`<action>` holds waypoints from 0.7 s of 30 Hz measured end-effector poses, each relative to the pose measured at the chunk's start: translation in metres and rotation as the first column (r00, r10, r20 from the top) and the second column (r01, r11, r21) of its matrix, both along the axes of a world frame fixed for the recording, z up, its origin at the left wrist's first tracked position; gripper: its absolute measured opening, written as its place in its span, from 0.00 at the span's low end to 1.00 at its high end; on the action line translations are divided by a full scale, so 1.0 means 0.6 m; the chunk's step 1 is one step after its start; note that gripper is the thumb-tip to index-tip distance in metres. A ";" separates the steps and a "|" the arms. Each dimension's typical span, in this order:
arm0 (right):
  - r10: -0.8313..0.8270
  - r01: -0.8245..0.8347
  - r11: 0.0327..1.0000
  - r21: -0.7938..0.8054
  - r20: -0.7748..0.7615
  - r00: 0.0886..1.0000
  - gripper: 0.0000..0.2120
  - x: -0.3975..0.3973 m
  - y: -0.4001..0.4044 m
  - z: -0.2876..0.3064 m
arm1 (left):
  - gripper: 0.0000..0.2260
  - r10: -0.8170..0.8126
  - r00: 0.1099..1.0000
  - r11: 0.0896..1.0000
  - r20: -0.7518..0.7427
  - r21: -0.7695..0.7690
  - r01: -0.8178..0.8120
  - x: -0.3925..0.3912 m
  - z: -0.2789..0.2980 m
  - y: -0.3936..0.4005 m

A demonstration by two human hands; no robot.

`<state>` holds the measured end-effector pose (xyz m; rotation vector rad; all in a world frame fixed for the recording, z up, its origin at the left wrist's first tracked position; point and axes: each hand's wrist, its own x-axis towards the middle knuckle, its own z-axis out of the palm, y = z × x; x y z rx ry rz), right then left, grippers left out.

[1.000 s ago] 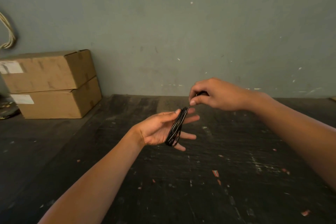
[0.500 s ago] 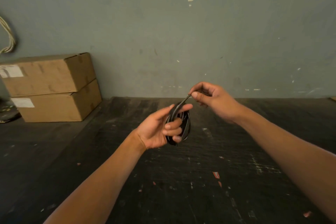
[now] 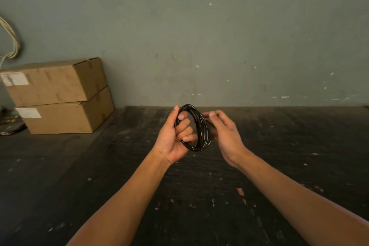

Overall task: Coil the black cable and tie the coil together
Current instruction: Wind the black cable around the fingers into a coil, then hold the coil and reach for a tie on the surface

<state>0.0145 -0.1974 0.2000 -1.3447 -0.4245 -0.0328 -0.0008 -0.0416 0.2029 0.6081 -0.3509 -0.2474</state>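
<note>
Hiding behind the coil [image 3: 200,126], the right hand's [image 3: 224,136] fingertips and any loose cable end cannot be made out. A dark, scuffed bench [image 3: 279,146] meets a grey-green wall [image 3: 219,46]; two stacked boxes [image 3: 60,96] sit far left (a pale cord [image 3: 14,42] hangs above them). The left hand [image 3: 175,136] is closed around the coil's near side, held upright above the bench; the right hand touches its far side, grip unclear.

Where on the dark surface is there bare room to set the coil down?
Nearly all of the dark surface is bare: below both forearms and right of the right hand. Only the far left is crowded, by two stacked cardboard boxes. The left hand holds the coil.
</note>
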 end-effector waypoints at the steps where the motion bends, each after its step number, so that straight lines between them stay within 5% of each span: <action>1: 0.039 -0.039 0.999 0.012 -0.022 0.999 0.12 -0.002 -0.001 -0.004 | 0.16 0.008 1.000 1.000 -0.006 -0.009 -0.009 -0.001 -0.002 0.000; 3: 0.079 -0.079 0.997 -0.012 -0.035 0.996 0.16 -0.008 -0.002 -0.011 | 0.17 0.032 0.999 0.999 -0.025 -0.018 -0.033 -0.003 -0.007 -0.001; 10: -0.077 0.077 0.996 -0.044 0.002 0.997 0.06 -0.010 -0.009 -0.030 | 0.18 0.074 0.995 0.989 -0.073 0.136 -0.063 -0.021 -0.047 -0.006; 13: -0.125 0.151 0.960 -0.237 0.122 0.985 0.06 -0.005 -0.030 -0.038 | 0.18 0.064 0.995 0.960 -0.081 0.278 -0.039 -0.034 -0.071 -0.007; 17: -0.018 0.240 0.773 -0.587 0.359 0.933 0.05 -0.010 -0.062 -0.059 | 0.24 0.105 0.990 0.835 -0.090 0.548 -0.039 -0.042 -0.104 -0.013; 21: 0.084 0.243 0.668 -0.703 0.396 0.915 0.06 -0.024 -0.084 -0.091 | 0.16 0.151 0.988 0.665 0.034 0.736 -0.127 -0.051 -0.144 -0.034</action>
